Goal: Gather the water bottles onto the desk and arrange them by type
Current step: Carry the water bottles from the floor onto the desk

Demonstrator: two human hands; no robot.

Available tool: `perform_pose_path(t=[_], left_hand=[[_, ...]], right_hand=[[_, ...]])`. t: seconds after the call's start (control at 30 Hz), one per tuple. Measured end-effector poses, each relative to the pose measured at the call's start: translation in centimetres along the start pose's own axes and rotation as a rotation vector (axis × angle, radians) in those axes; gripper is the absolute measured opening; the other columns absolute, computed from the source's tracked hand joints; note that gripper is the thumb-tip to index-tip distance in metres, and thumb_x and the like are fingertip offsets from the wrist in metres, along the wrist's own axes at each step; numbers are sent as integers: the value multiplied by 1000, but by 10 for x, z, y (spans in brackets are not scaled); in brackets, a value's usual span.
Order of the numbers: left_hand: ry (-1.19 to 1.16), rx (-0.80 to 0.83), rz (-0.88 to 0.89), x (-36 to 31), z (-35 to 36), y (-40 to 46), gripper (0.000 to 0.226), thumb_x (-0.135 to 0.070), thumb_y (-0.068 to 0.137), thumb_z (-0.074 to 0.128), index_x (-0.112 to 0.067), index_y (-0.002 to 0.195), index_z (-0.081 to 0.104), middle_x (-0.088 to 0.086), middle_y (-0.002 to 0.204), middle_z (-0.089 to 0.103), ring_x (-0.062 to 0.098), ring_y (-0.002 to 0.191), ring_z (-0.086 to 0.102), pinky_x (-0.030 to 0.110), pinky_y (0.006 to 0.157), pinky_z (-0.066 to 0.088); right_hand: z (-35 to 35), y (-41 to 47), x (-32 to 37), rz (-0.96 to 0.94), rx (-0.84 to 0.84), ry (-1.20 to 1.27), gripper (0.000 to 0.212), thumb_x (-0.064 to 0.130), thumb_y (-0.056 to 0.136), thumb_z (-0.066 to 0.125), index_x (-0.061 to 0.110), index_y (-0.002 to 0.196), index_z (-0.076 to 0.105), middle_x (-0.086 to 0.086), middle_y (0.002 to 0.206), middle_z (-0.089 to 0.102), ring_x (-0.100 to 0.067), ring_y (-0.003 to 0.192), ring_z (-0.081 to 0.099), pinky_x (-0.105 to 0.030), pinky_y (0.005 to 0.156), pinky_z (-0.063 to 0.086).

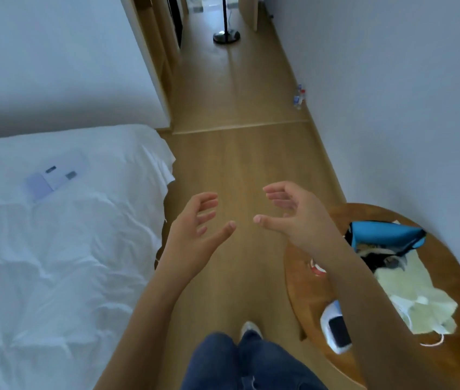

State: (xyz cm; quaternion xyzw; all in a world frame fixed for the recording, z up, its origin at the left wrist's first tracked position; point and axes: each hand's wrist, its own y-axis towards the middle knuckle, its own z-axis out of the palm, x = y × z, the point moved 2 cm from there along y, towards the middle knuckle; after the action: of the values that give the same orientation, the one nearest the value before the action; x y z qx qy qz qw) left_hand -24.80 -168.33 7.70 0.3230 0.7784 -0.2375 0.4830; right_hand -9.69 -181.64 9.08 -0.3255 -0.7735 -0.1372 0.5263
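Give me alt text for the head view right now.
Both bare hands, left hand and right hand, are raised open and empty over a wooden floor. A few water bottles stand far ahead by the right wall; a white bed lies left, a cluttered round table right.

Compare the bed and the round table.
The bed is white, soft and wrinkled; the table is brown wood and round. The bed lies at left, the table at right by the wall. The bed bears one pale flat packet; the table holds several things. Both stand on the wooden floor.
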Motion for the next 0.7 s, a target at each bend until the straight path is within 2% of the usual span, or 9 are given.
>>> perform_pose_path(t=[0.07,0.13,0.27,0.43,0.57,0.7], left_hand=[[-8,-1,1,-5,-3,52,57,-33,82,77,-28,132,51,-19,124,56,-9,109,55,14,87,48],[-4,12,-6,-4,-4,104,57,-34,83,77,-29,133,50,-19,125,56,-9,109,55,13,85,48],[-25,55,-15,3,-3,219,55,-32,83,77,-29,131,50,-15,127,57,1,116,57,25,97,49],[-6,108,20,2,-10,383,53,-34,82,77,-35,127,48,-18,123,55,-3,111,56,23,94,48],[2,142,43,-18,-16,506,53,-32,82,78,-32,127,51,-15,123,58,1,112,58,22,92,49],[0,201,53,-34,-4,602,55,-32,82,78,-29,131,52,-14,126,58,-1,113,58,19,91,48]], right_hand=[[-10,49,7,-8,-1,1,55,28,74,85,29,123,58,14,120,59,-3,115,55,-14,92,42],[-18,97,9,-6,-3,-7,55,31,74,84,31,122,57,13,122,60,-4,117,55,-24,99,45],[-29,201,6,16,-33,-20,56,35,75,83,34,123,55,15,124,59,-4,118,54,-30,104,45],[-43,345,15,50,-88,-5,57,30,74,84,29,124,58,11,124,60,-8,120,55,-38,107,45],[-66,450,31,64,-139,35,57,25,73,86,21,124,60,6,123,62,-10,119,57,-35,106,46],[-94,532,28,121,-171,51,56,29,75,84,26,125,59,12,123,61,-4,119,55,-29,104,44]])
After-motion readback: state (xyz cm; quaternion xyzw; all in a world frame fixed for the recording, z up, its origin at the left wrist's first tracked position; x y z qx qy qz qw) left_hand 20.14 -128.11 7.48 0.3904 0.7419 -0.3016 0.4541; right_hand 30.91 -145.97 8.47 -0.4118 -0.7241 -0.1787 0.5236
